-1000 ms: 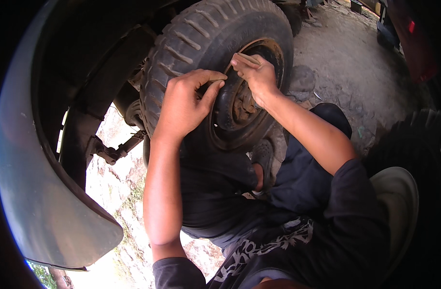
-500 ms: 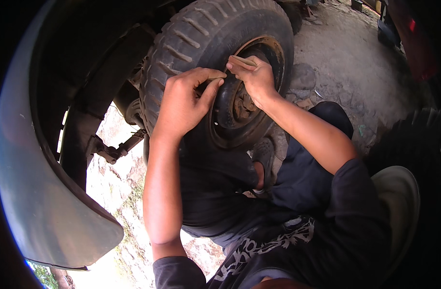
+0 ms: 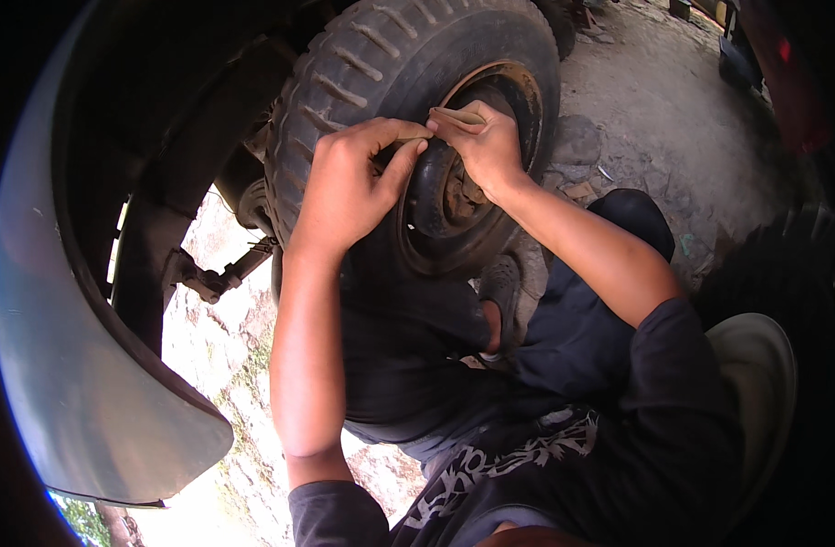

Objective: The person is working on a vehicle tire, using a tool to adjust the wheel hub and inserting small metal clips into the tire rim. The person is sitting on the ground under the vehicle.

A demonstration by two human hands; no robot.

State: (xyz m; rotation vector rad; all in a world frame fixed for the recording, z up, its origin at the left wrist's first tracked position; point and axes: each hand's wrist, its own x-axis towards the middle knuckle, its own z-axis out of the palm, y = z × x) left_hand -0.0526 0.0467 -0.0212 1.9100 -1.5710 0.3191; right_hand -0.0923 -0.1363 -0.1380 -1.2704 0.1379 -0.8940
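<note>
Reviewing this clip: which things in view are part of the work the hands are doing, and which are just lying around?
In the work:
- left hand, on the wheel's rim edge
- right hand, pinching a small tan folded piece
- black treaded tyre on its rusty metal wheel

Lying about:
- grey curved mudguard
- pale round seat
- loose stones on the dirt ground
</note>
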